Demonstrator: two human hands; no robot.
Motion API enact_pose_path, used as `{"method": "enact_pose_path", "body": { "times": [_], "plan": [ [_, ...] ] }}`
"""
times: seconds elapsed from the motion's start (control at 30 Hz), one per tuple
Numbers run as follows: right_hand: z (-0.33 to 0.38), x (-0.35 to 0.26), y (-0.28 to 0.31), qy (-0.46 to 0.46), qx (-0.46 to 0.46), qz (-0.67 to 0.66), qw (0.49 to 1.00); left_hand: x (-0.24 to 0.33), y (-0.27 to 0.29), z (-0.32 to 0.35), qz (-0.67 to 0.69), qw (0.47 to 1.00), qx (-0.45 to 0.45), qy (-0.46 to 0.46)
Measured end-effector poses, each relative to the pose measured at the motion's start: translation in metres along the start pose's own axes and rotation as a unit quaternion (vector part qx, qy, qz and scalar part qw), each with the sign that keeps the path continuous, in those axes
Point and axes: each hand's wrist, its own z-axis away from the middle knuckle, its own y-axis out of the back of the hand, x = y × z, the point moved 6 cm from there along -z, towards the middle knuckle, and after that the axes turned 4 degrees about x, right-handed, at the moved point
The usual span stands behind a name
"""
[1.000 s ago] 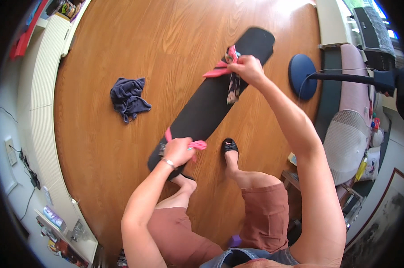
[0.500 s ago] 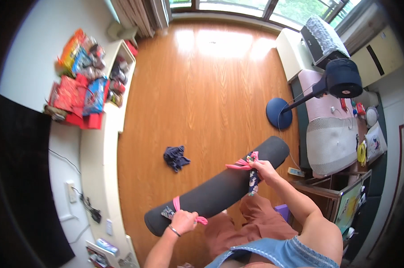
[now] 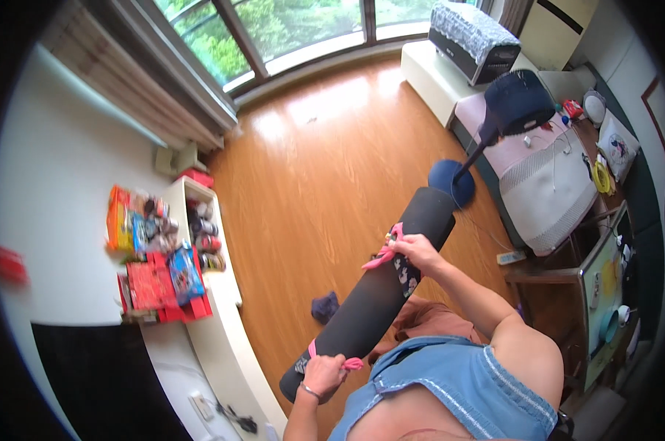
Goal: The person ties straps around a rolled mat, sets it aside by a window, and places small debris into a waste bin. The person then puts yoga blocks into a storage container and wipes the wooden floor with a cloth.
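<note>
A dark grey rolled mat slants across in front of me, its far end up to the right. My left hand is closed on the pink cloth tie around the mat's near end, and one tail pokes out past the fingers. Toward the far end, my right hand pinches a second pink tie. A dark floral strip hangs just under that hand. On the wooden floor a crumpled dark blue cloth lies beside the mat's left side.
A blue fan on a round base stands beyond the mat's far end. At right are a padded seat and a glass-topped table. A low white cabinet with red packages runs along the left.
My view has tilted up and turned, so more of the window shows. The mat now slants more steeply, its far end near the fan base. Both hands keep their hold on the ties.
</note>
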Motion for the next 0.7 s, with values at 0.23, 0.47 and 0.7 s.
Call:
{"method": "enact_pose_path", "body": {
  "times": [0.23, 0.47, 0.7],
  "plan": [
    [-0.106, -0.111, -0.025, 0.06, 0.023, 0.057, 0.996, -0.055, 0.137, -0.085, -0.067, 0.995, 0.074, 0.008],
    [-0.239, -0.214, -0.043, 0.133, 0.026, 0.074, 0.988, -0.117, 0.282, -0.193, -0.101, 0.986, 0.13, -0.001],
    [-0.37, -0.27, -0.027, 0.123, 0.061, 0.036, 0.99, -0.172, 0.369, -0.331, -0.1, 0.986, 0.105, -0.079]
  ]
}}
